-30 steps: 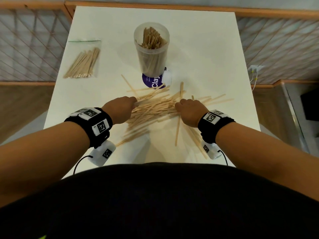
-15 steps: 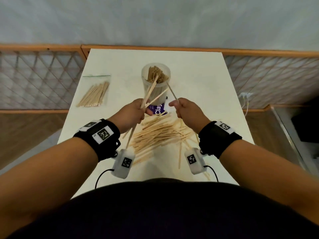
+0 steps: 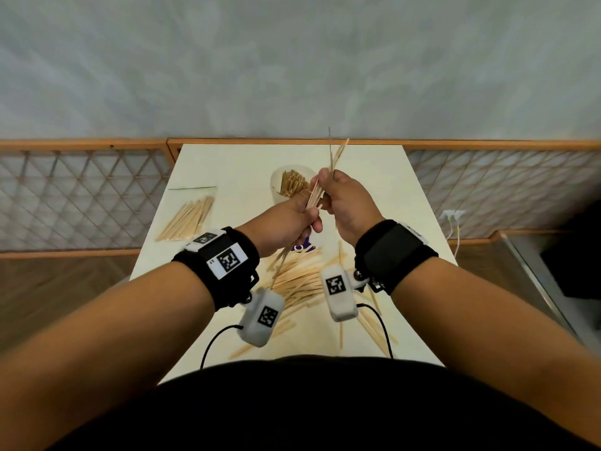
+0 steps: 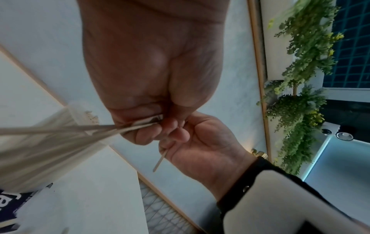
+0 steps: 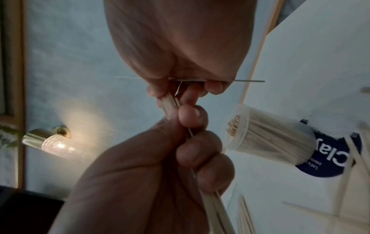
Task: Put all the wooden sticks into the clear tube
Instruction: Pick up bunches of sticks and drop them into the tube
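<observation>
My left hand (image 3: 300,216) grips the lower part of a small bundle of wooden sticks (image 3: 333,164), held up in the air in front of the clear tube (image 3: 281,198). My right hand (image 3: 327,187) pinches the same bundle higher up. The tube stands upright on the white table (image 3: 234,164), packed with sticks. A loose pile of sticks (image 3: 299,281) lies under my wrists. The left wrist view shows my left hand (image 4: 148,126) curled round the bundle (image 4: 60,131). The right wrist view shows my right hand (image 5: 190,90) also pinching one thin stick (image 5: 246,81) crosswise, beside the tube (image 5: 270,139).
A clear zip bag of more sticks (image 3: 187,218) lies at the table's left side. A round purple label (image 3: 304,247) sits under the tube. Wooden lattice railing (image 3: 81,196) flanks the table on both sides. A white cable (image 3: 453,222) hangs at the right.
Both hands lifted off the pile with sticks, rose and came together. The separate sticks now form one upright bundle held by both hands. My head has tilted up.
</observation>
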`<state>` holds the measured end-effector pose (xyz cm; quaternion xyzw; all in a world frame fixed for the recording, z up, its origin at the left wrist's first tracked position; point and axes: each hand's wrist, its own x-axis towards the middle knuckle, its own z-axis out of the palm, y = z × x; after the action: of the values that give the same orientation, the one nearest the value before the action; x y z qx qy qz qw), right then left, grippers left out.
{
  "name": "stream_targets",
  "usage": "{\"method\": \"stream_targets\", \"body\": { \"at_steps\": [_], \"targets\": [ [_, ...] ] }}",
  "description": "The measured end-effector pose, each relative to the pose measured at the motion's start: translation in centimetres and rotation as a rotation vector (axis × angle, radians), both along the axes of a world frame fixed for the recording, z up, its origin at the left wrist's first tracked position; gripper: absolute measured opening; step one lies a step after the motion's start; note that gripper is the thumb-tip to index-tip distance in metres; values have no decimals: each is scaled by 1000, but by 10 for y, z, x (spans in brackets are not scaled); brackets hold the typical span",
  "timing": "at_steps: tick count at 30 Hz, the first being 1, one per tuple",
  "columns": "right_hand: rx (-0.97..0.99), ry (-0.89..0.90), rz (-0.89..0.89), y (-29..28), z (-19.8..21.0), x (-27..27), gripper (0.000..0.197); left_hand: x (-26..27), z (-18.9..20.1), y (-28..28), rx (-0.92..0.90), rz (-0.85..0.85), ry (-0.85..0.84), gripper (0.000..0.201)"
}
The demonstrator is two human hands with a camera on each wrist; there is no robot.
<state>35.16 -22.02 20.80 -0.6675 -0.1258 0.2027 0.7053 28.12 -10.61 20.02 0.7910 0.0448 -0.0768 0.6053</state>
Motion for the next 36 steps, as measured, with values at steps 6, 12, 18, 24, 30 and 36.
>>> {"method": "stream_targets", "body": {
  "at_steps": [6, 12, 18, 24, 30, 36],
  "targets": [
    [224, 44, -204, 2, 23, 8, 26, -11, 0, 5, -2, 14, 68, 24],
    [260, 121, -332, -7, 37, 22, 26, -18, 1, 18, -87, 201, 101, 32],
    [-153, -93, 36, 1, 18, -11, 25, -1, 23, 21, -491, 570, -112, 29],
    [-388, -281, 234, 15, 13, -31, 21, 2, 40, 12, -693, 649, -194, 31],
    [-513, -396, 280, 26, 6, -35, 28, 0, 37, 6, -692, 655, -176, 26],
    [-441, -447, 163, 25, 18, -24, 23, -5, 44, 9, -885, 578, -213, 36]
  ]
}}
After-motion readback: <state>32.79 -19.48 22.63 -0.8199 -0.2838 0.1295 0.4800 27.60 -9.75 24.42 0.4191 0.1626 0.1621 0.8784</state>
